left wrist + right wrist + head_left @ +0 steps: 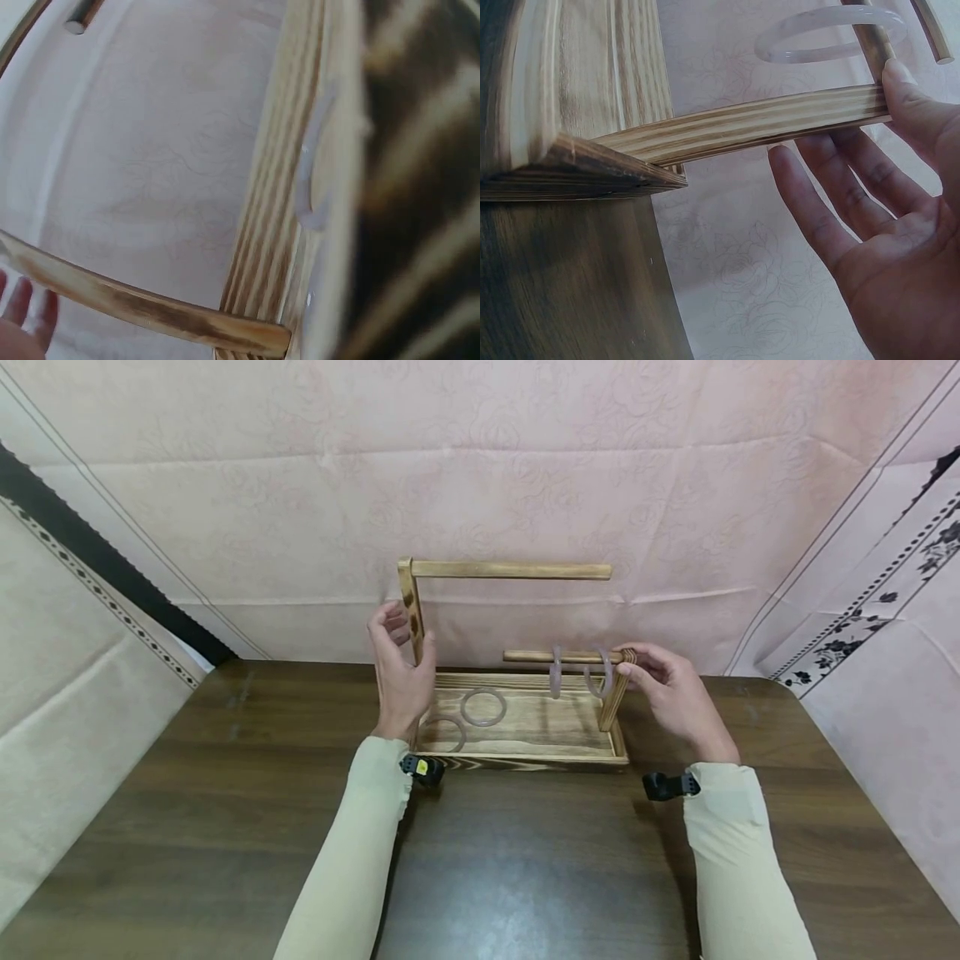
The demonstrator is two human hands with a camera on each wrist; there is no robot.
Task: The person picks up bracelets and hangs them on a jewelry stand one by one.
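A wooden bangle stand [525,762] has a shallow tray, with a post and bar rising at each end. My right hand [678,697] pinches the top of the lower right post [780,124] between thumb and fingers. Two pale lilac bangles hang on that post's bar; one bangle [556,672] is further from the post than the other bangle [606,675]. My left hand [401,681] is around the taller left post [410,597], its fingers loosely bent; in the left wrist view the fingertips [46,319] lie beside the post. Two more bangles [483,707] lie in the tray.
The stand is on a dark brown wooden table [540,860], near its back edge. A pale pink patterned cloth [487,502] hangs behind it. From the left post a long upper bar [517,571] reaches right, above the lower bar.
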